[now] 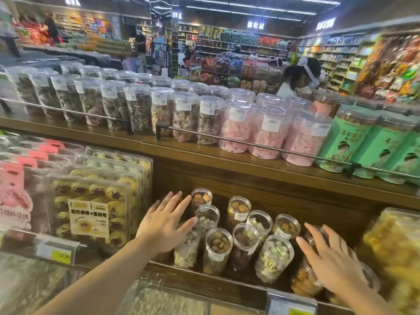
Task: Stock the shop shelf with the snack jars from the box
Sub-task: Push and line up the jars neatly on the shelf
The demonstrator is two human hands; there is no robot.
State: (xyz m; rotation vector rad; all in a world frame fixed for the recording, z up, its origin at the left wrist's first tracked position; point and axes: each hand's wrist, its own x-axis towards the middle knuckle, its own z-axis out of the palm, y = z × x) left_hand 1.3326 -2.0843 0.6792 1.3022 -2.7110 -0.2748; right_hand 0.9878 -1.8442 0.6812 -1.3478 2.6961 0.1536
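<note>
In the head view, the snack jars [236,235] stand in a loose cluster on the lower wooden shelf [204,272], just below the upper shelf's row of pink-filled jars [268,133] and right of the clear pastry boxes [95,208]. The box named in the task is not in sight.

The likely risk is a topple: the jars are tall, narrow and packed unevenly, some leaning, so a sideways push from either palm could knock one into its neighbours or over the shelf's front lip.

The left hand [164,226] is spread flat with its fingers splayed, lying against the jars on the cluster's left side and gripping nothing. The right hand [329,258] is likewise open, fingers extended over the jars at the cluster's right edge; whether it presses them cannot be told.
</note>
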